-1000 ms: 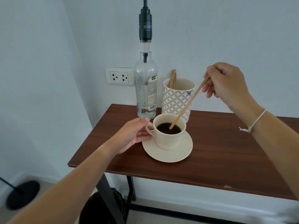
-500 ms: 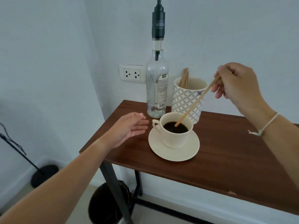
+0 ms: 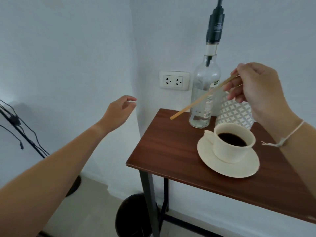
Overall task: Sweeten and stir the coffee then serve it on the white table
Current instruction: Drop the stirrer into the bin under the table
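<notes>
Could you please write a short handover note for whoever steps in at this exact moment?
Right hand: pinching the wooden stir stick, which is out of the cup and in the air over the table's left end.
Left hand: open, empty, off to the left of the brown table.
Cup of coffee sits on its saucer beside the syrup bottle.
Left: dispose of the stick, carry cup and saucer to the white table, not in view.

No writing can be read: the black pump (image 3: 215,26) atop the glass bottle (image 3: 204,93) carries blurred lettering, and the bottle's label (image 3: 209,100) is likewise illegible.
</notes>
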The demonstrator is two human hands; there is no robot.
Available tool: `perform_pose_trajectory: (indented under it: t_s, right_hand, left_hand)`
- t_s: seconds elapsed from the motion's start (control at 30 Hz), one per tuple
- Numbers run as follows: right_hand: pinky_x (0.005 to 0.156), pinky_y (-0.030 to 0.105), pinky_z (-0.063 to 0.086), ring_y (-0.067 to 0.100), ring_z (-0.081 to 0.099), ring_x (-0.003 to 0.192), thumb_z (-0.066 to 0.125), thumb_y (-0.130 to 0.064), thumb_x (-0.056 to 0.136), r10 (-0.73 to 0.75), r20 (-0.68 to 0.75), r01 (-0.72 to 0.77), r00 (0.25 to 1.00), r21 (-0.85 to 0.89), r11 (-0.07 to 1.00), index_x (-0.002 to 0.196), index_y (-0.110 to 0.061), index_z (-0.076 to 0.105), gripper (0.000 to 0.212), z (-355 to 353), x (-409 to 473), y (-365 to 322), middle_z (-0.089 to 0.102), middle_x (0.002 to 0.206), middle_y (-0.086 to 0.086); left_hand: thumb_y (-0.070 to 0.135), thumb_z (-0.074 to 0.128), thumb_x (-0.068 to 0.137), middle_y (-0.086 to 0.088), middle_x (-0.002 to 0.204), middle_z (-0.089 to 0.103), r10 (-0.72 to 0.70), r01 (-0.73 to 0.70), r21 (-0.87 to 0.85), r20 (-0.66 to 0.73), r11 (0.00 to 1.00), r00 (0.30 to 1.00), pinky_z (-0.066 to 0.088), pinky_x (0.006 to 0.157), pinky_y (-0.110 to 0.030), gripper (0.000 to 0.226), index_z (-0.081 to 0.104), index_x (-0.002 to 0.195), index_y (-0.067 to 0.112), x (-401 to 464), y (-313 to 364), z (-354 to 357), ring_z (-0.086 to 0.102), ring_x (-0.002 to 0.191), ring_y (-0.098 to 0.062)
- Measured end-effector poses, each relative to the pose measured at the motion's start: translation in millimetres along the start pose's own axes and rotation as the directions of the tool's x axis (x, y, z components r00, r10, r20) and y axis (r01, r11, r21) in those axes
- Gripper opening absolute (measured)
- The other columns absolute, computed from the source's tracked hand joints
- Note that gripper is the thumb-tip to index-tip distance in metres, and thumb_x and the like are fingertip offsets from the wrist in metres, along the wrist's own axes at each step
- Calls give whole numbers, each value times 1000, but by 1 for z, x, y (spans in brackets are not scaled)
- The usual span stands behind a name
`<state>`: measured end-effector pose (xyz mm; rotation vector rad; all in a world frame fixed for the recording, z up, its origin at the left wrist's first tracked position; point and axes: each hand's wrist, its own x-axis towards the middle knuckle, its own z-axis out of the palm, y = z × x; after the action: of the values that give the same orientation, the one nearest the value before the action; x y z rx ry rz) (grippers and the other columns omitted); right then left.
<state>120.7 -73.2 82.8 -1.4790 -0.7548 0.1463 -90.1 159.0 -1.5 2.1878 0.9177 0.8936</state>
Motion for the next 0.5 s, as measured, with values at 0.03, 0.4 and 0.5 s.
perform_pose_trajectory:
  t_s: [0.03,0.4,0.5]
  right_hand:
    - [32,17,31,11,49,31,40,-22,92,3,-2,-3,1000,-12,1000,69,-19,53,28,13,-5,-2,64,45,-2]
    - [30,13,30,7,48,28,39,-21,94,59,-89,-75,994,-193,978,70,-20,52,27,205,-69,15,62,47,0]
    - [37,17,38,8,50,33,41,-23,94,61,-76,-82,995,-326,942,75,-14,56,26,241,-87,30,64,50,-1]
  left_hand:
    - [24,51,92,-2,109,65,51,-51,64,-4,997,999,39,83,-9,25,59,114,18,5,-10,-9,59,103,-15]
    - [32,39,85,-26,145,37,496,-658,614,446,436,745,35,105,-54,56,47,134,6,79,-137,-89,38,131,-46]
    - [23,56,83,-25,146,37,575,-745,625,528,235,624,35,103,-55,54,47,134,7,98,-151,-97,37,131,-46]
